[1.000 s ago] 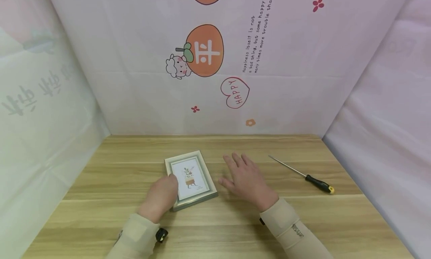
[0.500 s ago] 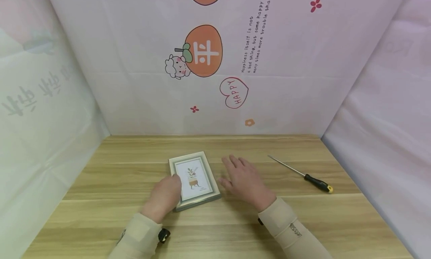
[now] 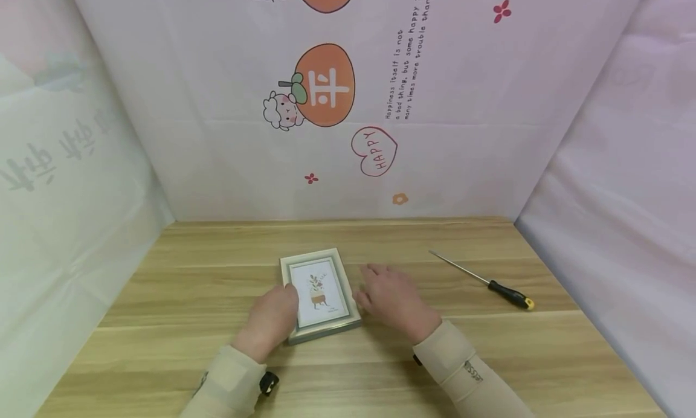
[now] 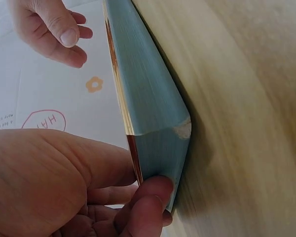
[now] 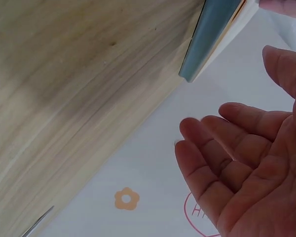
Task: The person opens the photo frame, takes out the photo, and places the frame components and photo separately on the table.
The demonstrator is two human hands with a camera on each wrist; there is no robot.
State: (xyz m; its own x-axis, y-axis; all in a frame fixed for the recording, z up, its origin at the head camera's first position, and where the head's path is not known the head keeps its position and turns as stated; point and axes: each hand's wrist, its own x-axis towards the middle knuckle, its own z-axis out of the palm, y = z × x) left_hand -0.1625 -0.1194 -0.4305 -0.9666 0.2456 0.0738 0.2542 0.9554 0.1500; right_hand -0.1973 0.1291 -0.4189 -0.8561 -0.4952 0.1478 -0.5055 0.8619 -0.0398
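Observation:
A picture frame (image 3: 321, 297) with a pale gold and grey-green border lies face up on the wooden table, holding a print of a potted plant. My left hand (image 3: 272, 316) grips its left edge, thumb on top; in the left wrist view, fingertips (image 4: 155, 192) press against the blue-green side of the frame (image 4: 153, 94) near a corner. Just right of the frame is my right hand (image 3: 393, 300), holding nothing. The right wrist view shows that hand (image 5: 264, 170) with its fingers loosely bent, apart from the frame.
On the table's right side lies a screwdriver (image 3: 508, 293) with a black and yellow handle, its tip pointing to the back left. White printed cloth (image 3: 451, 164) hangs behind the table (image 3: 348, 382) and on both sides.
The frame and my left hand have slid a little to the right, towards my right hand. The right hand's fingers have bent more. The camera view has shifted slightly.

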